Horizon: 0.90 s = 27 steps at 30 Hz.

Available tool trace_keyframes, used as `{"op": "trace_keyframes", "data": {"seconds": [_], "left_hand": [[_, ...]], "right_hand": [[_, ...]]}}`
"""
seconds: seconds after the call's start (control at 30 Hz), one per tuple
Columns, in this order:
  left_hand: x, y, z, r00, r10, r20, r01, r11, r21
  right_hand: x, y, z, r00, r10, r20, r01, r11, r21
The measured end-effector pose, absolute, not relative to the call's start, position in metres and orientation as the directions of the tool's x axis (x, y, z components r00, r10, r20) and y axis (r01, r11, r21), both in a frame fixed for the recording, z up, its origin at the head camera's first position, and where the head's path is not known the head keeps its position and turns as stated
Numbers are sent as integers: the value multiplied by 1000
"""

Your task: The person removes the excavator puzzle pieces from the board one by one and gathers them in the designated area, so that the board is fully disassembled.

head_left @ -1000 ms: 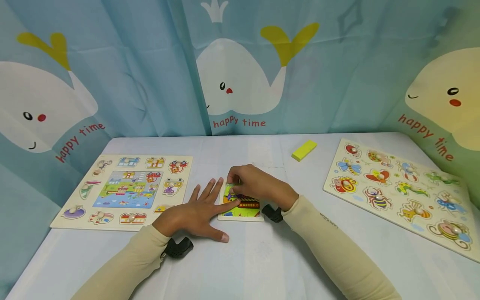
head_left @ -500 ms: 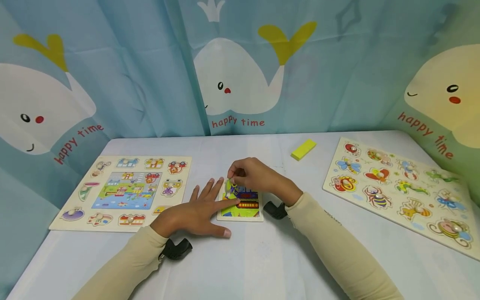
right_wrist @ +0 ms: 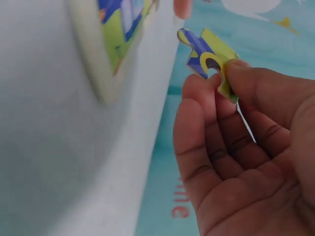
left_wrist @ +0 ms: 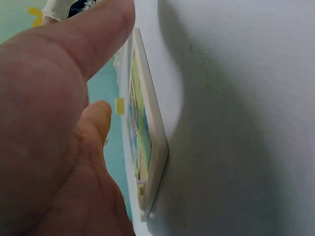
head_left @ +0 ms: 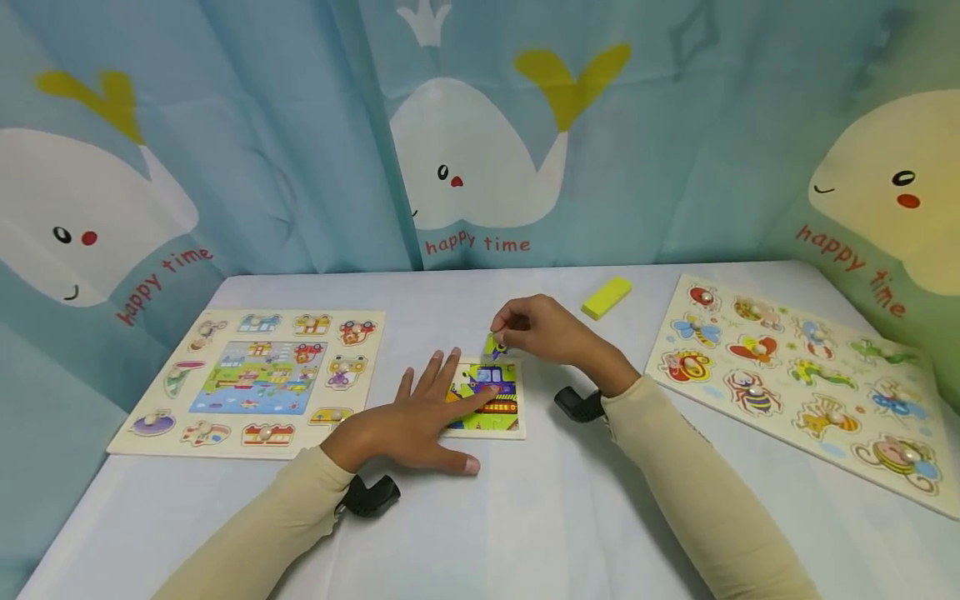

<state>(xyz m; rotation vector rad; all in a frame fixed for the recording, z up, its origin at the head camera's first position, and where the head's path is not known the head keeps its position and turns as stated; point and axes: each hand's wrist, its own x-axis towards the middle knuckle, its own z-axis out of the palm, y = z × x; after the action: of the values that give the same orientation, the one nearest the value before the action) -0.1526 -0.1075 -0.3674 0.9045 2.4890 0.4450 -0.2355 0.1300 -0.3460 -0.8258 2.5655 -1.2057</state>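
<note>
A small framed jigsaw puzzle [head_left: 491,423] with a colourful vehicle picture lies mid-table. My left hand [head_left: 408,429] is spread flat over its left side, the index fingertip resting on the picture. Just beyond the puzzle's far edge, my right hand [head_left: 551,332] pinches a jigsaw piece [right_wrist: 206,55] between thumb and fingers. The piece is green and blue with a yellow-and-black curved mark, and it is raised above the table. An unfilled spot shows at the puzzle's upper left, partly behind my left fingers. In the left wrist view, the puzzle's pale frame [left_wrist: 156,135] appears edge-on beside the hand.
To the left lies a knobbed puzzle board [head_left: 174,442] with vehicles around a town scene. A larger insect puzzle board [head_left: 791,408] lies angled at the right. A yellow block [head_left: 607,298] rests toward the back. A blue whale-print curtain [head_left: 300,192] encloses the table's far side.
My right hand lifts the jigsaw piece off the puzzle's upper left and carries it right and away, past the far edge. My left hand shifts slightly right, still spread on the puzzle.
</note>
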Motion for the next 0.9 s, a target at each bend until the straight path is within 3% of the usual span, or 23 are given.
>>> {"op": "trace_keyframes", "data": {"seconds": [0.47,0.67,0.9], "left_hand": [[-154,-103,-371,-684,645,-342,506,756,416],[-155,-103,-371,-681,645,-345,511,757,407],[-155,-100,-373,-673,656,-343,541,752,377]], "right_hand": [[-240,182,-363,-856,-491,-163,-149,535,-832],[-238,179,-363,-830,-525,-187,-166,554,-816],[-232,175,-366,-843,-498,-200,-206,644,-737]]}}
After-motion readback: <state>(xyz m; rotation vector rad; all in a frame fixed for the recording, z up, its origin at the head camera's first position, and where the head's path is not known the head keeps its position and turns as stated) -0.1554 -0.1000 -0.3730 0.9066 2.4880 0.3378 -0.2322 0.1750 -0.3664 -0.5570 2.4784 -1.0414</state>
